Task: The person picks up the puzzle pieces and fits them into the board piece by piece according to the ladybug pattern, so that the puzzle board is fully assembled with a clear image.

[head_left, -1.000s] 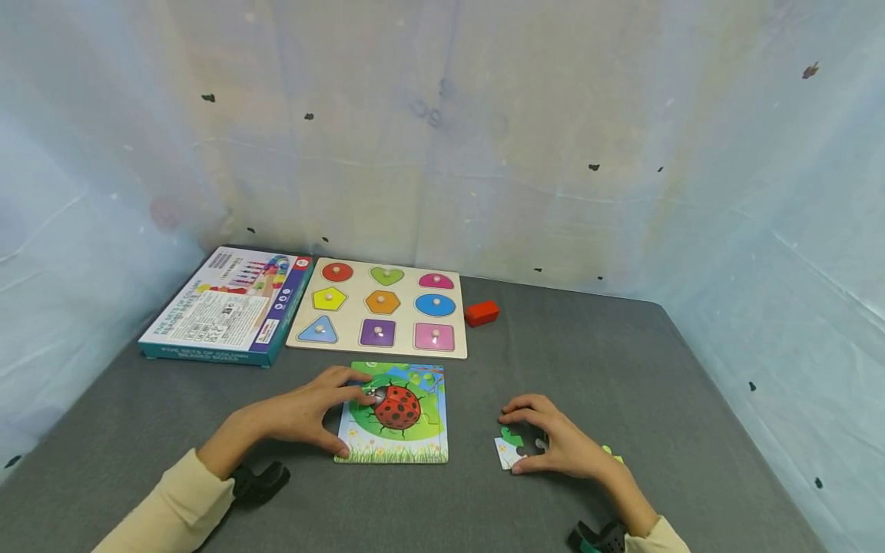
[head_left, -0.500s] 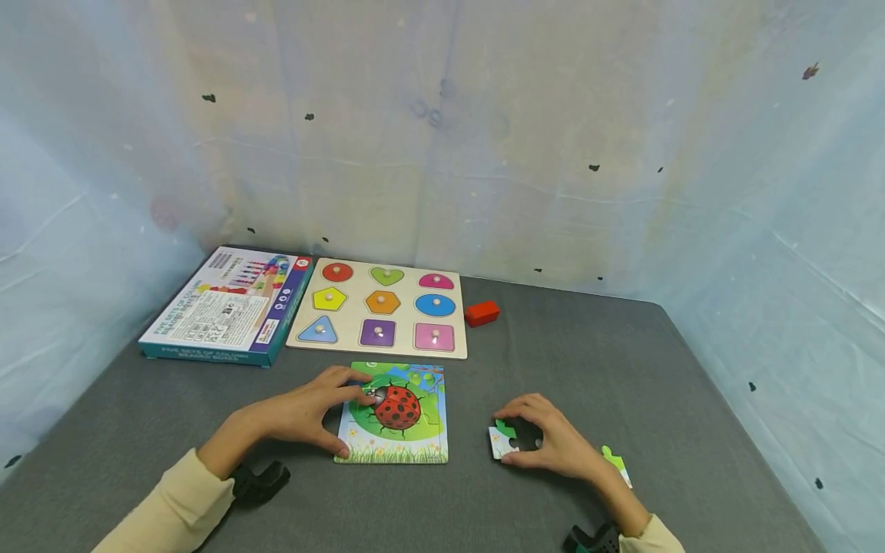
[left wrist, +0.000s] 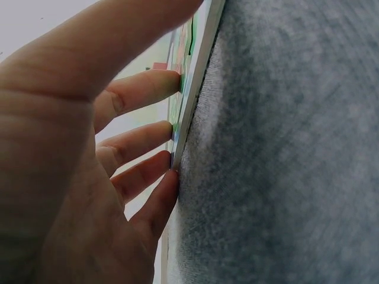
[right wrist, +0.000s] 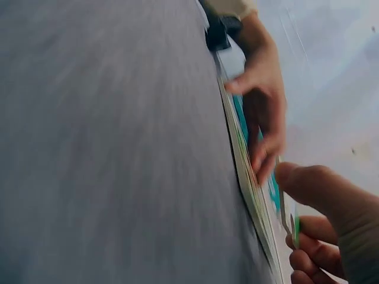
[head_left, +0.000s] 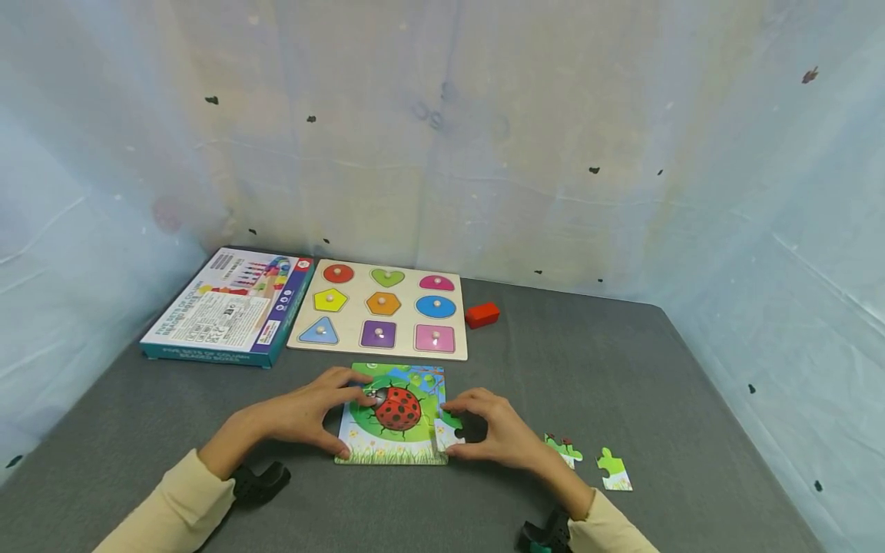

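Observation:
In the head view a ladybug jigsaw puzzle board [head_left: 394, 452] lies on the grey cloth. The left hand [head_left: 307, 408] rests on its left side, fingertips on the picture and thumb at the near left corner; in the left wrist view, the fingers [left wrist: 145, 89] reach the board's top and edge. The right hand [head_left: 494, 428] pinches a white and green puzzle piece [head_left: 447, 436] between thumb and fingers, and the piece overlaps the board's right edge. Seen from the right wrist, that piece [right wrist: 285, 204] stands close over the board, nearly edge-on.
Two loose puzzle pieces, one green and white [head_left: 613, 470] and one partly behind the right forearm [head_left: 574, 453], lie to the right. Behind are a peg shape board [head_left: 354, 322], a flat box [head_left: 214, 307] and a red block [head_left: 482, 314]. A pale sheet [head_left: 442, 153] walls the table.
The right hand has lifted the white and green piece and carried it left to the puzzle board's right edge, uncovering the loose pieces. The left hand has stayed in place.

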